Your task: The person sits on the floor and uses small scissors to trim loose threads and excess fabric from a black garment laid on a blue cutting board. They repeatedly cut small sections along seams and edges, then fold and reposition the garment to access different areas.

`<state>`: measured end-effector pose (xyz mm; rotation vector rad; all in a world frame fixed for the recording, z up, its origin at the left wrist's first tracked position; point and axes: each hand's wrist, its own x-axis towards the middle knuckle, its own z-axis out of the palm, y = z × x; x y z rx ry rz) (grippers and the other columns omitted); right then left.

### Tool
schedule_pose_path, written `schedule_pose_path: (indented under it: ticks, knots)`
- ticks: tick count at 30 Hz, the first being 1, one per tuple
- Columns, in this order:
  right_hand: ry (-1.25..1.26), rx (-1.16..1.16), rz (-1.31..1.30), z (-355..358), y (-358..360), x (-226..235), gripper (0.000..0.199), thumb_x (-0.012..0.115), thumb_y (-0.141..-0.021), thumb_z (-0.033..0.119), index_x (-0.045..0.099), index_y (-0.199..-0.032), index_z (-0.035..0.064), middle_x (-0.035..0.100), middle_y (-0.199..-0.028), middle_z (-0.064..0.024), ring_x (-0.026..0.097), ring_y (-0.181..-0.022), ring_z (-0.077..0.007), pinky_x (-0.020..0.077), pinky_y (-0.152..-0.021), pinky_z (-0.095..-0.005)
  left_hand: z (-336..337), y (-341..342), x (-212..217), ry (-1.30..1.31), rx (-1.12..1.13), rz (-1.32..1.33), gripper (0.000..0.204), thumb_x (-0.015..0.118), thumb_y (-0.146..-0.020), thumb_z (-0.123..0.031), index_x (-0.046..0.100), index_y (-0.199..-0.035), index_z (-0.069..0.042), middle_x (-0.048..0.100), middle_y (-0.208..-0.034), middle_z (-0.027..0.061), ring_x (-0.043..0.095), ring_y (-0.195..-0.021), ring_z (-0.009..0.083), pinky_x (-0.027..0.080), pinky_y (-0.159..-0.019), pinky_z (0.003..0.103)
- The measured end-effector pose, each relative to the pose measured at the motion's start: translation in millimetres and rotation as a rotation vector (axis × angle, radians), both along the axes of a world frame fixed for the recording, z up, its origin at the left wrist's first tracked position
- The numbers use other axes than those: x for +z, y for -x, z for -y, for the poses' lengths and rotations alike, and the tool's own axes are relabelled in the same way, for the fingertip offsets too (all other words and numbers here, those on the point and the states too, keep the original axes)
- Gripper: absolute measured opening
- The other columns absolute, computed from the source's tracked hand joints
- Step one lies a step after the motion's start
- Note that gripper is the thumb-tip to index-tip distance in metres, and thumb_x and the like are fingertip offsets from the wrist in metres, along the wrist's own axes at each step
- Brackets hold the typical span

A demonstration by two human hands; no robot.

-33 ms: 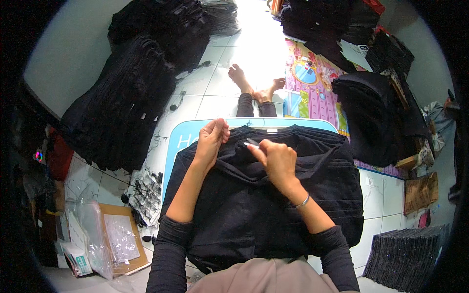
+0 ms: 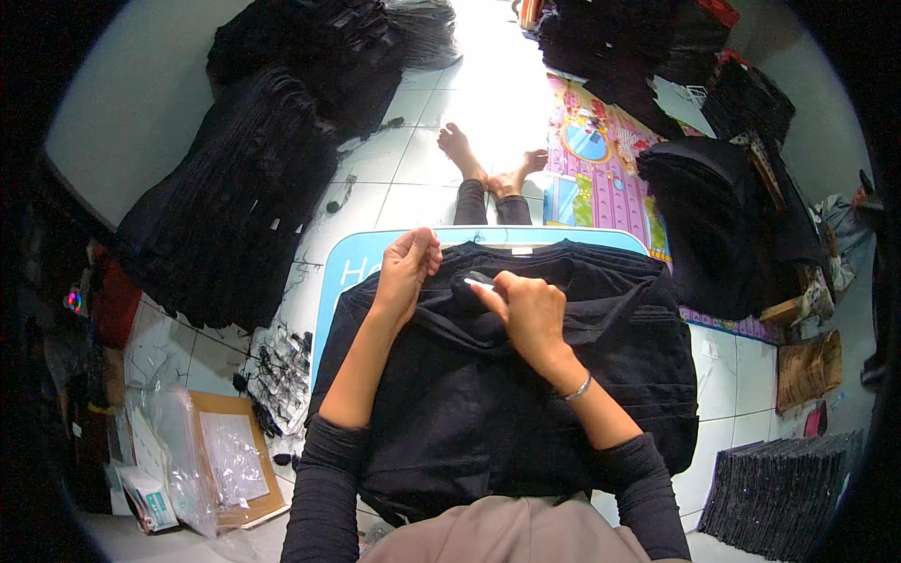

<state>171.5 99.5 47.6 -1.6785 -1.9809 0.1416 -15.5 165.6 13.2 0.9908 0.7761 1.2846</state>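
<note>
From where I watch, the biggest masses are the heaps of black clothing (image 2: 235, 178) banked on the white tiled floor (image 2: 413, 188) to the left and along the top, with more dark piles (image 2: 723, 216) on the right. Next in size is the black garment (image 2: 488, 403) spread over a light-blue board (image 2: 343, 272) straight ahead of the person, its neckline toward the far edge. Beyond the board I see a colourful play mat (image 2: 591, 159) and the person's bare feet (image 2: 488, 164). At lower left lies a cardboard sheet with clear plastic bags (image 2: 225, 455). The left hand (image 2: 405, 267) is closed, pinching a fold of the garment near the collar. The right hand (image 2: 526, 310) is curled around a small pale object (image 2: 479, 280), thumb and fingers gripping it just above the fabric; I cannot tell what it is. A thin bracelet (image 2: 577, 388) circles the right wrist.
</note>
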Motion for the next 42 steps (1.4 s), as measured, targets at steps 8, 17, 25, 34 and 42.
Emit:
schedule_pose_path:
  ticks: [8,17,25,34,42]
  knots:
    - [-0.040,-0.009,0.061,-9.0,6.7,-21.0,0.044,0.062,-0.087,0.049,0.064,-0.067,0.0102,0.063,-0.060,-0.0134,0.066,-0.058,-0.0302,0.0487,-0.050,-0.0415,5.9,4.0,0.8,-0.029,-0.120,-0.001,0.027,0.054,-0.099,-0.031,0.060,-0.089,-0.007,0.055,-0.072,-0.0030,0.050,-0.062,0.0048,0.041,-0.057,0.017]
    - [0.131,-0.030,-0.146,-8.3,-24.2,-10.2,0.049,0.061,-0.086,0.054,0.067,-0.070,0.0081,0.065,-0.066,-0.0159,0.067,-0.064,-0.0342,0.0506,-0.056,-0.0442,-9.9,95.0,23.6,-0.335,0.756,-1.084,0.040,0.069,-0.088,-0.017,0.056,-0.125,-0.008,0.055,-0.117,0.0160,0.054,-0.106,0.0229,0.046,-0.084,0.033]
    - [0.130,-0.116,-0.339,-20.0,-57.6,-6.7,0.048,0.064,-0.086,0.049,0.067,-0.076,0.0021,0.064,-0.069,-0.0157,0.066,-0.067,-0.0353,0.0498,-0.059,-0.0436,1.0,106.3,15.0,-0.325,0.764,-1.457,0.042,0.071,-0.083,-0.009,0.060,-0.123,-0.004,0.057,-0.128,0.0201,0.061,-0.107,0.0282,0.048,-0.090,0.040]
    - [0.080,-0.136,-0.043,-14.9,-121.6,-19.0,0.028,0.074,-0.078,0.012,0.064,-0.105,0.0076,0.067,-0.098,-0.0103,0.066,-0.087,-0.0322,0.0526,-0.072,-0.0410,17.9,-7.9,8.1,-0.023,-0.263,-0.843,0.023,0.070,-0.086,-0.017,0.070,-0.095,0.004,0.068,-0.080,0.0068,0.062,-0.072,0.0128,0.050,-0.069,0.027]
    - [-0.015,0.030,-0.153,58.2,-135.4,0.9,0.026,0.072,-0.073,0.000,0.061,-0.096,0.0073,0.066,-0.093,-0.0079,0.068,-0.081,-0.0293,0.0539,-0.068,-0.0372,67.9,-27.0,24.3,-0.810,0.273,-1.216,0.036,0.057,-0.062,0.015,0.051,-0.094,-0.001,0.053,-0.092,0.0144,0.053,-0.088,0.0360,0.045,-0.081,0.042]
